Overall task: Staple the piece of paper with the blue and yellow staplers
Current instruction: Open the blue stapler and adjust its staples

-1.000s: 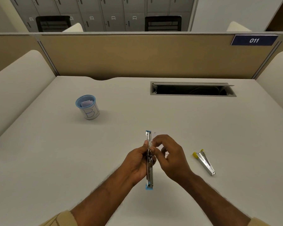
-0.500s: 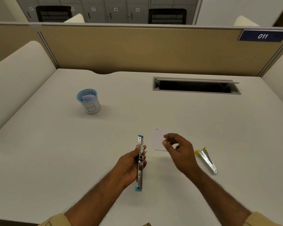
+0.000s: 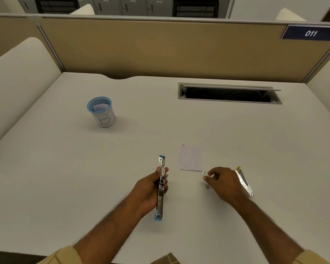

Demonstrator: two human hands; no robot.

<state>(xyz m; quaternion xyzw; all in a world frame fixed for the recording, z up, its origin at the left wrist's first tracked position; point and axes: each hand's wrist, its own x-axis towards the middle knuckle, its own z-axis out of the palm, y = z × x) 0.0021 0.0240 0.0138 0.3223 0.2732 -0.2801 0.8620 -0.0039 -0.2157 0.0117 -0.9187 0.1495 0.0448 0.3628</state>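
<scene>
The left hand grips the blue stapler, fingers curled around its middle. The paper lies flat just beyond the right hand, whose curled fingertips pinch something small, too blurred to identify.

Soft even overhead light; faint shadows; wide-angle bends edges; right hand slightly motion-blurred.

A wide stretch of the pale grey counter is lying bare to the left of the left hand, with only the blue-rimmed white paper cup standing well back. On the right, the small white paper sheet and the yellow-tipped metal stapler are crowding the right hand. Farther back, the open rectangular cable slot and tan partition wall are blocking reach.
</scene>
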